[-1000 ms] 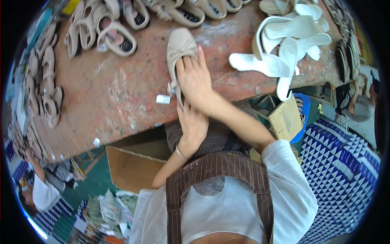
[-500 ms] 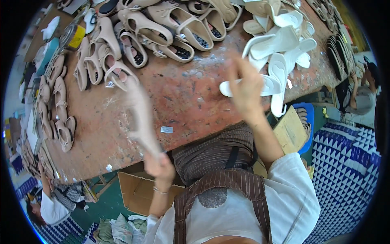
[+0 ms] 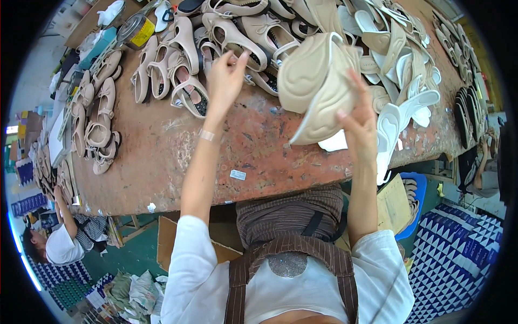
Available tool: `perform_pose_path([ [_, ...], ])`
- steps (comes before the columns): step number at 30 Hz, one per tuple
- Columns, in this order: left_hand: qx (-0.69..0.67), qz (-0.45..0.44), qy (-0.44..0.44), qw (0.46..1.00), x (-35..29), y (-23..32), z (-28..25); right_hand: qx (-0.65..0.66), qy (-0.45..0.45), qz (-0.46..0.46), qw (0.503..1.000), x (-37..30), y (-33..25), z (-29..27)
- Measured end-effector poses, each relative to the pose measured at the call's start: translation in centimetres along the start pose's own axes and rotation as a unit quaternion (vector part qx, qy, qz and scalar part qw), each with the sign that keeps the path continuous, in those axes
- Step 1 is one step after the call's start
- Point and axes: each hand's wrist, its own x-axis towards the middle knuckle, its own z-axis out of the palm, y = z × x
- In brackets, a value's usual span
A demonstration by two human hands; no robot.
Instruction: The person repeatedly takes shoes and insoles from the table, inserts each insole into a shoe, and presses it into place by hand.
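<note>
Beige sandals (image 3: 102,116) lie in rows along the worn red-brown table (image 3: 162,156); white insoles (image 3: 402,116) heap at its right; a tin can (image 3: 135,29) stands behind.

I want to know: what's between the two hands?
From the head camera: between the left hand and the right hand, beige shoes on the table.

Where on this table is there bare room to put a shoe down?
The near half of the table is bare, between the beige shoes by the left hand and the white insoles right. The far half is packed.
</note>
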Motion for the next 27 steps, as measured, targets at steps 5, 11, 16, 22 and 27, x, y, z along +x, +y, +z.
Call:
perform_pose_path([
  [5, -0.031, -0.090, 0.080, 0.992, 5.1, -0.4, 5.5, -0.034, 0.040, 0.163, 0.985, -3.0, 3.0, -0.5],
  [11, -0.195, 0.043, 0.046, 0.979, -4.5, 2.5, -2.7, 0.028, 0.138, 0.198, 0.970, -3.0, 4.6, -2.6],
  [16, 0.245, -0.020, -0.103, 0.964, -16.5, 2.5, -8.7, 0.003, 0.090, 0.194, 0.977, -2.1, 3.9, -3.0],
  [22, 0.144, 0.114, -0.005, 0.983, -19.2, 5.9, -2.6, 0.237, 0.037, 0.265, 0.934, -3.6, 3.5, -2.4],
  [27, -0.326, -0.085, -0.200, 0.920, -13.1, 6.0, 8.3, 0.306, 0.045, 0.298, 0.903, -5.1, 3.5, -4.0],
])
